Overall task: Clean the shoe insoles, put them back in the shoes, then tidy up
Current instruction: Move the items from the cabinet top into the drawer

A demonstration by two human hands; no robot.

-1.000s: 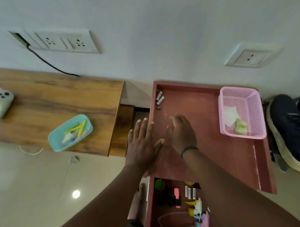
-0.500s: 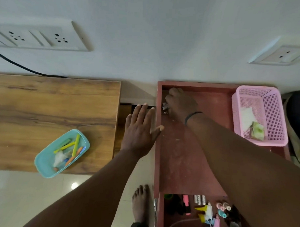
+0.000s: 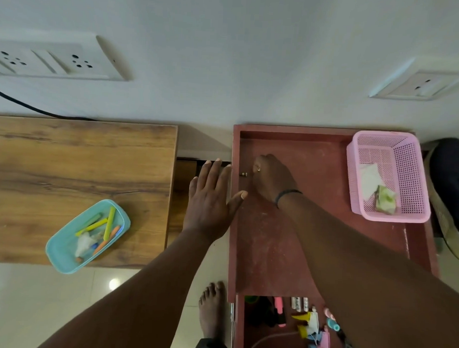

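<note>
The right hand (image 3: 274,176) lies curled over the far left corner of the red cabinet top (image 3: 312,228), its fingers bunched as if pinching up small items, though what it holds is hidden; one small battery (image 3: 243,174) lies just beside its fingertips, apart from them. The left hand (image 3: 212,196) is flat with straight fingers, gripping nothing, at the cabinet's left edge, its thumb over the rim. This looks like the tidying stage: the dark shoe (image 3: 450,186) sits at the far right beside the pink basket (image 3: 404,208), which holds a white cloth (image 3: 370,181); whether the insoles are back in cannot be seen. To do this well, gather the loose battery without nudging it over the edge, using the flat left hand as a guard, then drop everything into the open drawer (image 3: 269,331) below, where similar batteries lie.
</note>
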